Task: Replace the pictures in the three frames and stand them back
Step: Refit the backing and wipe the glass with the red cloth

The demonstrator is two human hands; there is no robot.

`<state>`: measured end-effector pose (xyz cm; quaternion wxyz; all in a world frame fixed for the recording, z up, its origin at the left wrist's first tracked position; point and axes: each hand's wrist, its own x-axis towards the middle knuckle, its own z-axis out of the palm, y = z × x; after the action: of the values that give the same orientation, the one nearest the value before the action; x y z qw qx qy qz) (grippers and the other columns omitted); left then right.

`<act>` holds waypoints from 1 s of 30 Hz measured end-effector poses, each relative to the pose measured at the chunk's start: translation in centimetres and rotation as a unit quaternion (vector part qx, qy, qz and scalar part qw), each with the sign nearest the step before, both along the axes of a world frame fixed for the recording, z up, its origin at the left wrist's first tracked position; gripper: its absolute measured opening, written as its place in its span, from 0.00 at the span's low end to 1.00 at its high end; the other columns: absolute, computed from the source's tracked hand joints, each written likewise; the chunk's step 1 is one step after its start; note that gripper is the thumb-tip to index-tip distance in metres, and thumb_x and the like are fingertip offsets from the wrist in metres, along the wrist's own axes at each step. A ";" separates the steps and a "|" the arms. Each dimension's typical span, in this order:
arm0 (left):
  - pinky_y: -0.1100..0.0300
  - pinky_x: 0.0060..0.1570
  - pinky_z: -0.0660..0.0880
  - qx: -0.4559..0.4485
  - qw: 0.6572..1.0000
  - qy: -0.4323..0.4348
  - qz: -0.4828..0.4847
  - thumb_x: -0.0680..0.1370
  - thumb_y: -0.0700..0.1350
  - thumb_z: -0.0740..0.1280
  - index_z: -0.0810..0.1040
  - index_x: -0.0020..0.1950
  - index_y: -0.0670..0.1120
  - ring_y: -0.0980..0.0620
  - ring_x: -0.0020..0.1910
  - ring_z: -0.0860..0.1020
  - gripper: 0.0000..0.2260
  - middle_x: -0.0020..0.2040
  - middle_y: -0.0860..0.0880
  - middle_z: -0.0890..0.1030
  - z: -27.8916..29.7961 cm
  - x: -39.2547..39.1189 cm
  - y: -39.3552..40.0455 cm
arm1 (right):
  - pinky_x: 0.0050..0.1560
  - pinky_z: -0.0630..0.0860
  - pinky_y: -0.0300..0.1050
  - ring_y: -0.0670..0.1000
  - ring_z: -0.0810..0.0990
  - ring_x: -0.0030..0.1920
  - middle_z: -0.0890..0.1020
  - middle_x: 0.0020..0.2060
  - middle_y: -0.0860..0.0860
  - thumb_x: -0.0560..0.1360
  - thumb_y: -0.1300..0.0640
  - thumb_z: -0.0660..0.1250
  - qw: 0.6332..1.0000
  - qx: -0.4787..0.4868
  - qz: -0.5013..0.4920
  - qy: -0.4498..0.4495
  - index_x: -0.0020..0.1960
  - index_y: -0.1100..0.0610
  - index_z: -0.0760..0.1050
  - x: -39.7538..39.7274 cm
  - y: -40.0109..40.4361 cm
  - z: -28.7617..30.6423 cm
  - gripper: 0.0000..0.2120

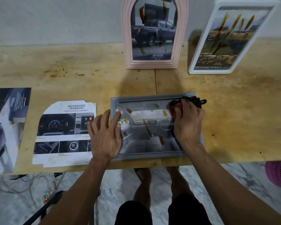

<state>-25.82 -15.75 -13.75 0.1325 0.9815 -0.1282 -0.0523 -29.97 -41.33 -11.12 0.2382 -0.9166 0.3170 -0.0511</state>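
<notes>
A grey frame [149, 127] lies flat on the wooden surface [71, 65], near its front edge and about centre, with a car-interior picture behind glass marked by brownish smears. The left hand [104, 135] rests at the frame's nine o'clock side, fingers spread and nearly straight, the fingertips pressing on the glass and the frame's left border. The right hand [187, 122] sits at the frame's two o'clock corner, fingers curled round a red and black cloth [185, 103] held against the glass.

At twelve o'clock from the grey frame, a pink arched frame [154, 34] stands upright against the wall, showing a dark pickup truck. At one o'clock, well apart from the hands, a white frame [230, 36] stands tilted, with a yellowish vehicle picture. Both have the same brownish smears on their glass.

At nine o'clock, just beside the left hand, a loose printed sheet [63, 132] headed "ADVANCED" lies flat; the hand overlaps its right edge. Farther toward nine o'clock another dark print [6, 127] lies at the surface's edge.
</notes>
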 end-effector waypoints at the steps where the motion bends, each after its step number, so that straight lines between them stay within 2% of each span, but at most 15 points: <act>1: 0.33 0.67 0.62 0.000 1.000 -0.002 0.001 0.82 0.53 0.54 0.69 0.75 0.55 0.40 0.70 0.63 0.21 0.74 0.46 0.69 -0.1 0.0 0.0 | 0.62 0.67 0.49 0.58 0.65 0.62 0.73 0.69 0.55 0.83 0.54 0.56 1.000 -0.005 -0.003 0.002 0.72 0.59 0.69 0.2 0.1 -0.3 0.19; 6: 0.33 0.67 0.62 0.001 1.000 -0.006 0.006 0.82 0.54 0.53 0.69 0.75 0.55 0.39 0.71 0.64 0.21 0.74 0.46 0.69 -0.3 0.1 0.1 | 0.61 0.65 0.46 0.57 0.66 0.61 0.75 0.68 0.54 0.83 0.55 0.57 1.000 -0.002 -0.028 -0.008 0.71 0.59 0.70 1.1 0.8 -0.7 0.19; 10: 0.33 0.68 0.61 -0.006 1.000 -0.009 0.012 0.82 0.54 0.54 0.70 0.75 0.55 0.40 0.71 0.64 0.21 0.74 0.47 0.69 -0.5 0.1 -0.1 | 0.56 0.61 0.39 0.55 0.66 0.61 0.75 0.67 0.52 0.82 0.54 0.57 0.999 -0.008 -0.036 -0.005 0.71 0.57 0.71 1.4 1.3 -0.7 0.18; 14: 0.33 0.68 0.60 -0.008 1.000 -0.011 0.016 0.82 0.54 0.54 0.70 0.75 0.56 0.40 0.71 0.64 0.21 0.75 0.47 0.69 -0.5 0.1 -0.1 | 0.61 0.67 0.46 0.55 0.66 0.64 0.76 0.66 0.52 0.82 0.53 0.59 0.999 0.006 -0.043 -0.016 0.70 0.57 0.72 1.8 2.9 -0.6 0.18; 17: 0.33 0.70 0.58 -0.008 1.000 -0.005 0.018 0.82 0.54 0.53 0.69 0.75 0.56 0.40 0.72 0.63 0.21 0.75 0.47 0.68 -0.4 0.0 -0.1 | 0.60 0.71 0.51 0.57 0.68 0.62 0.77 0.65 0.54 0.82 0.54 0.60 0.998 0.023 -0.038 -0.034 0.69 0.58 0.73 2.1 4.2 -0.5 0.18; 20: 0.34 0.71 0.56 -0.010 1.000 -0.001 0.023 0.82 0.54 0.53 0.69 0.75 0.56 0.40 0.73 0.63 0.21 0.75 0.47 0.68 -0.3 0.0 -0.2 | 0.59 0.70 0.49 0.57 0.68 0.60 0.77 0.64 0.56 0.81 0.55 0.61 0.998 0.028 -0.027 -0.047 0.68 0.60 0.73 2.5 5.7 -0.5 0.17; 22: 0.33 0.71 0.57 -0.009 1.000 -0.003 0.022 0.82 0.54 0.54 0.69 0.75 0.56 0.40 0.73 0.63 0.21 0.75 0.47 0.68 -0.4 0.0 -0.2 | 0.59 0.71 0.52 0.59 0.69 0.59 0.76 0.64 0.57 0.81 0.56 0.61 0.999 0.018 -0.017 -0.045 0.68 0.60 0.73 2.7 6.5 -0.6 0.17; 30: 0.33 0.70 0.58 -0.008 1.000 -0.009 0.022 0.82 0.53 0.55 0.70 0.75 0.56 0.40 0.72 0.64 0.21 0.75 0.47 0.69 -0.2 0.0 -0.3 | 0.64 0.68 0.55 0.60 0.68 0.63 0.74 0.67 0.59 0.81 0.55 0.60 0.999 0.035 0.026 -0.015 0.70 0.61 0.70 3.4 9.7 -0.2 0.20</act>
<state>-25.86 -16.06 -13.96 0.1405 0.9834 -0.1079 -0.0394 -26.56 -31.67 -11.32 0.2756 -0.9149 0.2911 -0.0475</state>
